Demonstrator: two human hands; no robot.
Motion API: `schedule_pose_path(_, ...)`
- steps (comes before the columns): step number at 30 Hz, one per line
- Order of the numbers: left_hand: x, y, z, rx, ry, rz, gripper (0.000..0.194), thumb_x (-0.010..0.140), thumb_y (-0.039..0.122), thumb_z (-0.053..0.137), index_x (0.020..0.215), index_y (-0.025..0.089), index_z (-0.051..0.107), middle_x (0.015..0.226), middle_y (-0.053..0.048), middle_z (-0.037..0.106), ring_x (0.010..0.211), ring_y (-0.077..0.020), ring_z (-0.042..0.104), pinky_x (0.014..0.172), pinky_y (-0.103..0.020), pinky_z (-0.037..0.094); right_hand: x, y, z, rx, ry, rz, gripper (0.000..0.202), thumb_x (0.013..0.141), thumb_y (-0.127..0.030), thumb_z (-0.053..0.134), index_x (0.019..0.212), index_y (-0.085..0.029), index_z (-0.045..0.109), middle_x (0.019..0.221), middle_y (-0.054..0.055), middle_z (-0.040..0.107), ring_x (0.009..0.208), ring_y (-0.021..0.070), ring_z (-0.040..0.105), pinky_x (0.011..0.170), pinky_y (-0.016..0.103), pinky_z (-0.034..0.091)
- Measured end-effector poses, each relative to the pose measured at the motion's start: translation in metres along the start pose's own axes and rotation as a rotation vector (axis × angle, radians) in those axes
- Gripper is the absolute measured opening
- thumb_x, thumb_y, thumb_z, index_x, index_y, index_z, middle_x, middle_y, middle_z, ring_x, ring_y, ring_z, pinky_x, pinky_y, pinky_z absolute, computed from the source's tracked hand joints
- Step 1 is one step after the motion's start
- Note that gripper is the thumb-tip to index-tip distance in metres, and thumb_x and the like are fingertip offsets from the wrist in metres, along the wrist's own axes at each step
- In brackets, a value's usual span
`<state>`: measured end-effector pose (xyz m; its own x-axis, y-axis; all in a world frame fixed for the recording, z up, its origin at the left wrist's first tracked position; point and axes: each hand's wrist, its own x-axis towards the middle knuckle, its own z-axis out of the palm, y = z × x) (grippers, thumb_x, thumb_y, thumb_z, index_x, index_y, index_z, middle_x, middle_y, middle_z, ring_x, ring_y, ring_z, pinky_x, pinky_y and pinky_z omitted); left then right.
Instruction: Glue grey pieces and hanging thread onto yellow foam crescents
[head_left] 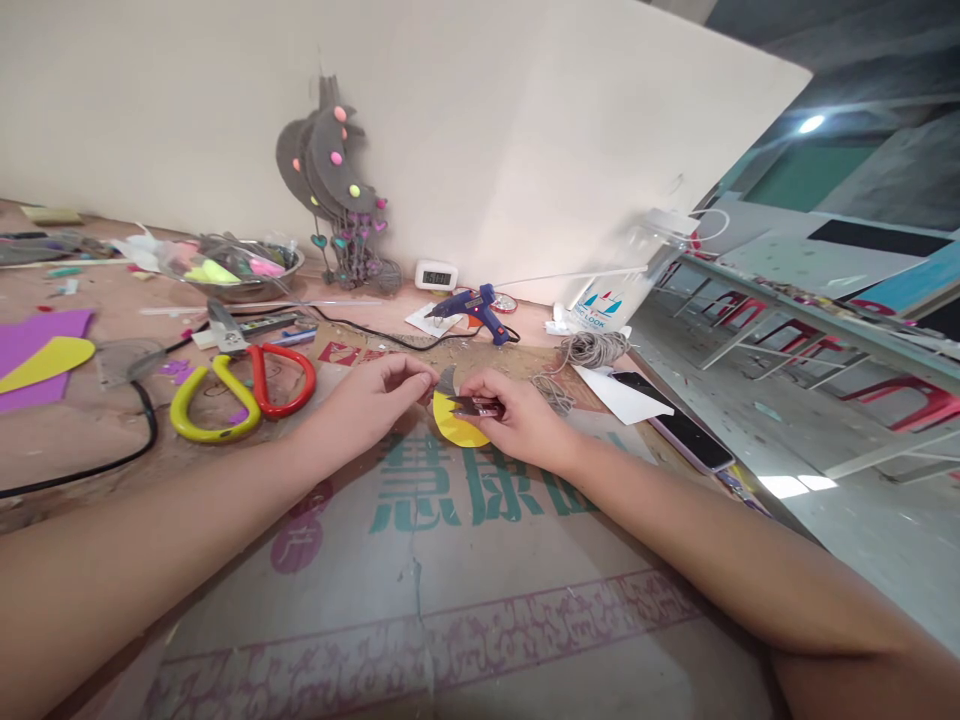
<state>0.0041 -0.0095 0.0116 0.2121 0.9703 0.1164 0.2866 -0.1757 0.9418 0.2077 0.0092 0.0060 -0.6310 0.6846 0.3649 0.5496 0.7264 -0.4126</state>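
Note:
My right hand (521, 412) is closed around small snips (480, 406) with dark blades and a reddish grip. The blades lie over a yellow rounded cutout (461, 432), just above the mat. A grey curved edge (447, 380) shows at the top of the cutout. On its left side, my left hand (386, 392) is closed, thumb and fingertips pinched together close to the grey edge. Whatever sits in that pinch is too small to tell.
Big scissors with yellow and red handles (214, 405) lie left of my hands. Behind are a blue glue gun (472, 308), a small clock (436, 275) and a grey moon-shaped hanging ornament (330, 160). Grey cord (596, 348), a phone (679, 425) and a plastic jug (611, 295) stand right.

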Motion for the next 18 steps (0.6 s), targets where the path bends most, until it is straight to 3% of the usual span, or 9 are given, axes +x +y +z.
schedule_pose_path(5, 0.003, -0.009, 0.0, -0.041, 0.085, 0.051, 0.026, 0.08, 0.043, 0.049, 0.081, 0.018, 0.057, 0.077, -0.001, 0.061, 0.073, -0.0133, 0.056, 0.066, -0.023, 0.043, -0.003, -0.001, -0.001, -0.13, 0.061, -0.145, 0.03, 0.071, -0.005, 0.043, 0.095, -0.018, 0.051, 0.082, 0.003, 0.061, 0.071, 0.0146, 0.056, 0.065, 0.026, 0.042)
schedule_pose_path(9, 0.005, -0.013, 0.0, -0.102, 0.131, 0.045, 0.033, 0.083, 0.047, 0.04, 0.073, 0.019, 0.053, 0.072, -0.001, 0.059, 0.071, -0.0138, 0.055, 0.065, -0.024, 0.043, -0.004, -0.001, -0.002, -0.194, 0.087, -0.215, 0.032, 0.071, -0.004, 0.039, 0.097, -0.019, 0.05, 0.079, 0.003, 0.062, 0.07, 0.0156, 0.055, 0.065, 0.027, 0.042)
schedule_pose_path(12, 0.003, -0.01, 0.0, -0.052, 0.087, 0.036, 0.038, 0.082, 0.052, 0.04, 0.073, 0.018, 0.056, 0.074, -0.001, 0.061, 0.072, -0.0146, 0.056, 0.065, -0.024, 0.043, -0.003, -0.001, -0.002, -0.201, 0.077, -0.237, 0.033, 0.07, -0.004, 0.038, 0.096, -0.019, 0.05, 0.078, 0.002, 0.062, 0.069, 0.0152, 0.054, 0.064, 0.027, 0.041)
schedule_pose_path(16, 0.002, -0.003, 0.0, 0.04, -0.013, 0.061, 0.037, 0.074, 0.052, 0.053, 0.09, 0.02, 0.062, 0.09, -0.002, 0.065, 0.083, -0.0168, 0.057, 0.07, -0.025, 0.044, -0.003, -0.003, -0.003, -0.199, 0.06, -0.268, 0.033, 0.069, -0.004, 0.038, 0.095, -0.019, 0.05, 0.076, 0.002, 0.061, 0.069, 0.0149, 0.054, 0.065, 0.026, 0.041)
schedule_pose_path(18, 0.002, -0.002, 0.001, 0.091, -0.044, 0.047, 0.036, 0.073, 0.051, 0.055, 0.088, 0.018, 0.062, 0.086, -0.002, 0.065, 0.077, -0.0166, 0.056, 0.066, -0.025, 0.044, -0.002, -0.004, -0.003, -0.205, 0.04, -0.279, 0.032, 0.069, -0.004, 0.038, 0.094, -0.02, 0.05, 0.075, 0.001, 0.06, 0.07, 0.0149, 0.054, 0.066, 0.027, 0.041)
